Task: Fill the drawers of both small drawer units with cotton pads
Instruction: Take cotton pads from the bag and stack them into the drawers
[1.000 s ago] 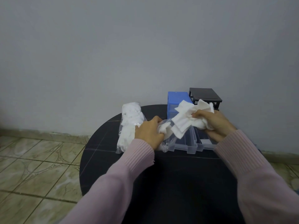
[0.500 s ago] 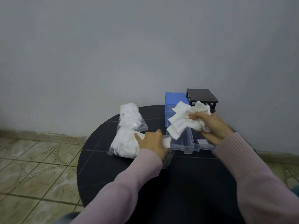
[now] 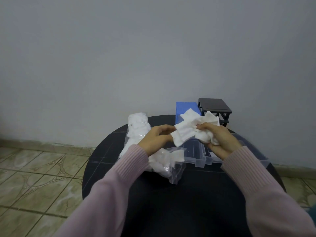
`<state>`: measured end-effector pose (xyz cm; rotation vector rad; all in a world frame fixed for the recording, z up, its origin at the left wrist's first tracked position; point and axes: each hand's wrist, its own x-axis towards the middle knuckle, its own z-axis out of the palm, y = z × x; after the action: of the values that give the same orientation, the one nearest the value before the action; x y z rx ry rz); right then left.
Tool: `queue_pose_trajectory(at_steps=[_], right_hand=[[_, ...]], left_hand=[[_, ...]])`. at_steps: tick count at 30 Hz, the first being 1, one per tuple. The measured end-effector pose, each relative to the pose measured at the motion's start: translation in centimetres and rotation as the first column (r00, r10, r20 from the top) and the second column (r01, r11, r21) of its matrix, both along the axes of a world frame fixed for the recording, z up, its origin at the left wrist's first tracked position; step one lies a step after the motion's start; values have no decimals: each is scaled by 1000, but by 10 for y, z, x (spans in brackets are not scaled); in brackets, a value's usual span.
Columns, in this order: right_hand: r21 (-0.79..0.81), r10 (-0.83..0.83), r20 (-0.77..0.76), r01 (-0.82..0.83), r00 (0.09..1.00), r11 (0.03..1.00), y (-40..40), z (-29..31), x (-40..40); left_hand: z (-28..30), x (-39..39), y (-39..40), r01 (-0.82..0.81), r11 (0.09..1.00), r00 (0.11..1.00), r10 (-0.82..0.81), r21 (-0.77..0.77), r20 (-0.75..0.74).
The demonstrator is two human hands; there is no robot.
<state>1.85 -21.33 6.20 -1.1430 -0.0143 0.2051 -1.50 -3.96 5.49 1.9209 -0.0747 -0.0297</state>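
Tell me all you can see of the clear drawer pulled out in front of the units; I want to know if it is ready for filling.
The clear drawer is see-through plastic, with a lip at its near end. It lies flat on the black table, out in front of the blue unit. The part in view holds no pads. The right hand grips a bunch of cotton pads above it; the left hand touches that bunch. Its right side is hidden.
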Motion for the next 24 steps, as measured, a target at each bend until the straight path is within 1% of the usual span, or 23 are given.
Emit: queue_pose_trajectory(at_steps=[1, 2, 3, 4, 5, 7, 10, 12, 14, 16, 18, 21, 24], right_hand=[[-5, 2, 3, -2, 1000, 1000, 1, 0, -1], [-9, -1, 7, 1, 1000, 1000, 2, 0, -1], [-12, -6, 10, 6, 1000, 1000, 2, 0, -1], [-16, -12, 14, 12, 1000, 1000, 2, -1, -1], [-18, -18, 16, 18, 1000, 1000, 2, -2, 0], [-26, -25, 23, 26, 999, 999, 3, -4, 2], [-101, -29, 34, 32, 999, 994, 4, -5, 4], [-115, -23, 42, 28, 999, 993, 5, -5, 4], [-104, -31, 53, 37, 998, 994, 8, -3, 2], [-107, -66, 61, 72, 996, 992, 9, -3, 1], [-109, -89, 61, 96, 994, 989, 9, -3, 2], [-102, -61, 63, 67, 996, 992, 7, -3, 4], [-92, -85, 77, 92, 993, 992, 2, -2, 6]], left_hand=[[2, -1, -2, -19, 996, 1000, 18, -85, -8], [4, -2, -4, -35, 978, 999, 26, -205, -47], [6, -3, -6, -49, 939, 994, 13, -341, -108], [6, -2, -8, -53, 902, 989, -11, -429, -146], [6, -2, -10, -58, 889, 987, -18, -455, -160], [4, -2, -11, -30, 920, 993, -16, -390, -114], [-3, 2, -10, 10, 952, 999, 7, -305, 53], [-7, 4, -8, 9, 963, 995, 18, -270, 95], [-8, 5, -8, 14, 979, 991, 13, -204, 133], [-8, 5, -8, 15, 989, 988, 9, -150, 156], [-9, 5, -8, 6, 991, 985, 16, -130, 169], [-7, 4, -6, 1, 989, 987, 23, -150, 159], [-6, 4, -5, -2, 986, 989, 26, -168, 144]])
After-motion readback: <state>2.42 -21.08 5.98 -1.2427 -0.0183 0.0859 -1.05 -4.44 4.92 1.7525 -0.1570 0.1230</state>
